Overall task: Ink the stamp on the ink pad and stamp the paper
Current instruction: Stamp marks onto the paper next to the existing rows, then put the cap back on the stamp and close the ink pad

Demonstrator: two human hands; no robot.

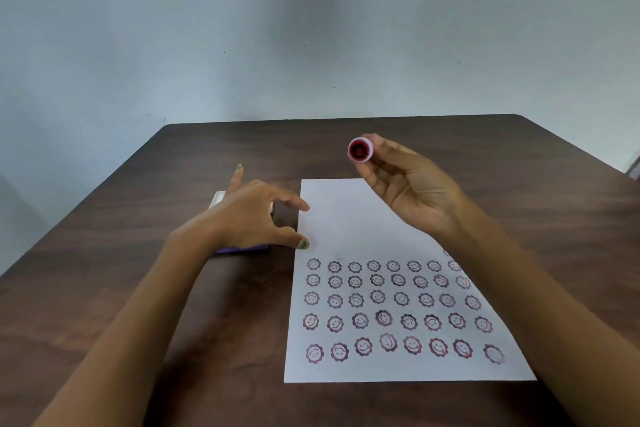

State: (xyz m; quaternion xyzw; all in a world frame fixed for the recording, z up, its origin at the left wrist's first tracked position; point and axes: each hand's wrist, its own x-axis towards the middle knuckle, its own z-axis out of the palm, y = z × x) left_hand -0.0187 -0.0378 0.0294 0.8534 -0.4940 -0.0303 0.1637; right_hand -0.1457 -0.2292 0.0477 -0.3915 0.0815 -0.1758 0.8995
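Stamp raised above the paper, ink pad under our left hand.

Our right hand [408,184] pinches the stamp [361,149] at upper centre, red face toward us, clear of the paper [349,218]. Our left hand [256,215] hovers with fingers spread, grasping nothing, over the ink pad [284,215] just left of the paper on the worktop [138,253]. Flower-face prints [398,308] fill the sheet's lower half.
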